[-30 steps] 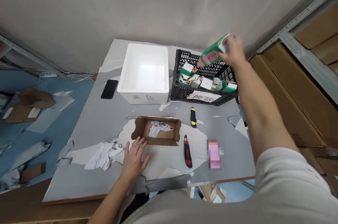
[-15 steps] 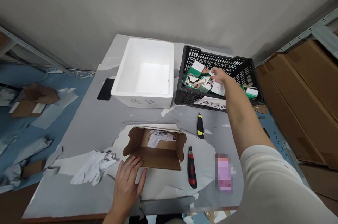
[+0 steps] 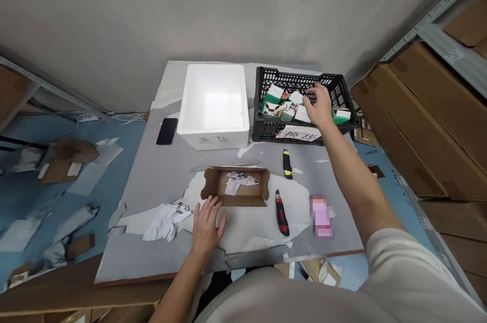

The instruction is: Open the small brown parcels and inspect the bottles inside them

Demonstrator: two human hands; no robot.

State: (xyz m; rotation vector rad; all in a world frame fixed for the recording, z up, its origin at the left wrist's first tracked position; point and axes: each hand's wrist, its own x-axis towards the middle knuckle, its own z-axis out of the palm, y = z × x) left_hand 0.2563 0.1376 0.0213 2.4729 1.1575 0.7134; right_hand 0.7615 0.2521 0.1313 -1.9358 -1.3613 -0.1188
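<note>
My right hand (image 3: 320,104) is over the black plastic crate (image 3: 304,77) at the back right, its fingers apart and nothing visible between them. Inside the crate lie several small green and white boxes (image 3: 274,94), some with flaps raised. My left hand (image 3: 208,225) rests with fingers spread at the front left edge of an open brown cardboard box (image 3: 247,198). Crumpled white paper (image 3: 239,182) lies in that box. A red and black utility knife (image 3: 281,214) is to the right of the box, and a yellow and black one (image 3: 287,165) lies farther back.
A white foam box (image 3: 213,138) with handwriting stands left of the crate. Beside it lies a black phone (image 3: 167,131). More crumpled paper (image 3: 167,220) is at the left, and a pixelated pink item (image 3: 322,217) at the right. Large cartons (image 3: 422,115) fill the right-hand shelf.
My right hand has lifted from among the small boxes, its fingers now spread above them. The camera view has shifted; my left hand stays by the cardboard box.
</note>
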